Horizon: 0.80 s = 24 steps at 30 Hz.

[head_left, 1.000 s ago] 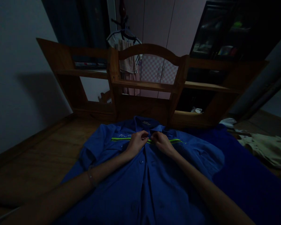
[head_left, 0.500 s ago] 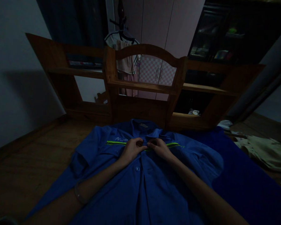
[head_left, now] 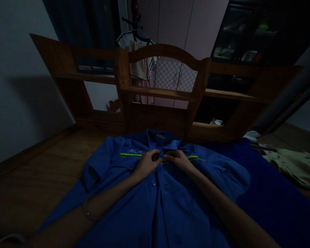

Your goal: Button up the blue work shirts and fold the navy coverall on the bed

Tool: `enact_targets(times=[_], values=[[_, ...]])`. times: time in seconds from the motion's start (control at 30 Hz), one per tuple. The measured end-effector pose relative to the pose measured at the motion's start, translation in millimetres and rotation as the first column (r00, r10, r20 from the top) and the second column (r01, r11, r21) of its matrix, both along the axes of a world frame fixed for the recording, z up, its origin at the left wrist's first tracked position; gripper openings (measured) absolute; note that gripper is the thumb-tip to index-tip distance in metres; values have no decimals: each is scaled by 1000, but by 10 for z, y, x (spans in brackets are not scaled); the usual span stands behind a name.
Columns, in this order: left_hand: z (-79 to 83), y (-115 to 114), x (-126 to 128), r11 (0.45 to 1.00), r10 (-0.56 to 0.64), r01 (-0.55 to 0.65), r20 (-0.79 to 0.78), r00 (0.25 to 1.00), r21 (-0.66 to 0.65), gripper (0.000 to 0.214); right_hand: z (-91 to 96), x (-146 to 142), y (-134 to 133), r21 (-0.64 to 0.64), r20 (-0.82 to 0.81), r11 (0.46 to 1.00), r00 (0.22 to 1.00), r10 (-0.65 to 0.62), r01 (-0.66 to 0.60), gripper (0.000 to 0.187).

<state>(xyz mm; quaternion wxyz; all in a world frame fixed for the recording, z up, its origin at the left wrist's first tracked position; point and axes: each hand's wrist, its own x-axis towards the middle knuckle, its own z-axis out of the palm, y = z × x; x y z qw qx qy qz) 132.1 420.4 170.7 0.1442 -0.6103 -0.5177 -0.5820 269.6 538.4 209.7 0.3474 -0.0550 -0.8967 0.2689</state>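
A blue work shirt (head_left: 134, 206) with yellow-green stripes lies face up, its collar (head_left: 160, 136) pointing away from me. Both hands meet at the front opening, just below the collar at stripe height. My left hand (head_left: 147, 163) pinches the shirt's front edge between thumb and fingers. Close beside it, my right hand (head_left: 179, 160) pinches the other front edge. Whatever lies between the fingertips is too small and dark to make out. Lower down, a button (head_left: 153, 183) shows on the left front edge, and the two edges hang apart below it.
A wooden shelf headboard (head_left: 160, 117) stands right behind the collar. The shirt lies on a wooden surface (head_left: 59, 162), with dark blue cloth (head_left: 268, 203) at the right. Beige folded cloth (head_left: 297, 165) is farther right. Clothes (head_left: 139, 65) hang on a rack beyond the headboard.
The view has shifted slightly. Both hands stay pinched at the same place on the shirt front, with the fingertips barely moved.
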Motion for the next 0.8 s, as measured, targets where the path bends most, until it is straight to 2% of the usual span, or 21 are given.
enact_targets(times=[0.2, 0.33, 0.47, 0.53, 0.6, 0.67, 0.73, 0.8], values=[[-33, 36, -44, 998, -53, 57, 101, 993, -34, 17, -56, -8, 16, 13, -67, 998, 996, -61, 62, 32], [-45, 41, -31, 997, -55, 60, 106, 993, -47, 17, -81, -20, 51, 33, -76, 996, 994, -81, 84, 28], [-14, 3, -41, 999, 6, -8, 61, 998, 35, 19, -93, -25, 23, 58, -63, 994, 994, -94, 98, 25], [56, -7, -131, 984, 121, -117, -20, 993, 137, 26, -87, -21, -12, 70, -54, 992, 993, -105, 109, 25], [175, -3, -294, 956, 254, -220, -179, 950, 193, 44, -45, 12, -53, 92, -44, 987, 991, -125, 128, 25], [334, 2, -504, 946, 323, -291, -395, 860, 139, 53, 54, 99, -85, 127, -44, 979, 987, -156, 161, 25], [509, -12, -717, 929, 320, -367, -574, 754, 36, 47, 215, 250, -87, 169, -73, 962, 976, -204, 214, 24], [674, -57, -894, 896, 322, -442, -625, 711, -41, 39, 406, 441, -44, 287, -143, 889, 934, -328, 356, 24]])
